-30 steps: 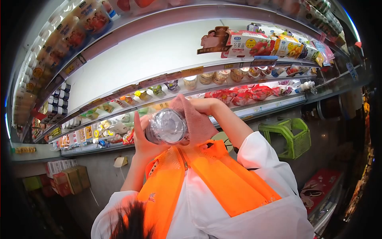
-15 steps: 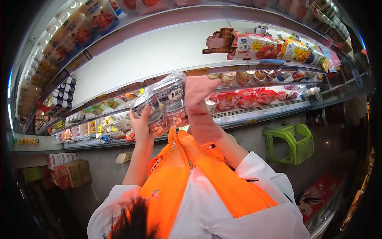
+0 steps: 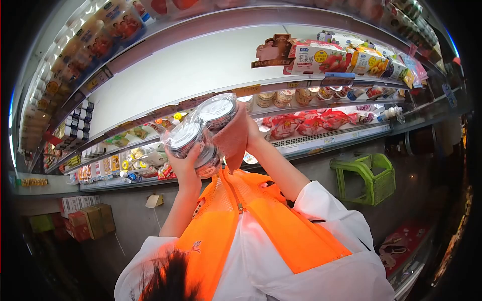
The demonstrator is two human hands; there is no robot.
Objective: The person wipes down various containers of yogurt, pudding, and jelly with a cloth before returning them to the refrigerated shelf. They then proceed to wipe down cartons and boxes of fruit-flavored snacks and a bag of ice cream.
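A pack of round, clear-lidded cups (image 3: 185, 134) in clear plastic wrap is held up before my chest, tilted so several lids face me. My left hand (image 3: 185, 164) is closed around its lower left side, thumb up against a cup. A pink cloth (image 3: 232, 136) lies against the right side of the pack and hangs down to a point. Behind that cloth is my right hand (image 3: 254, 134), pressing it to the pack; its fingers are mostly hidden.
Just beyond the pack runs a chilled shelf unit with a white shelf (image 3: 201, 60). Boxed yogurts (image 3: 319, 56) stand at its right, tubs (image 3: 286, 98) and red bags (image 3: 311, 124) lower down. A green step stool (image 3: 369, 178) is on the floor right; cartons (image 3: 95, 220) sit left.
The pack has tipped from showing its sides to showing its lids. My right hand and the cloth have come down from above onto the pack's right side.
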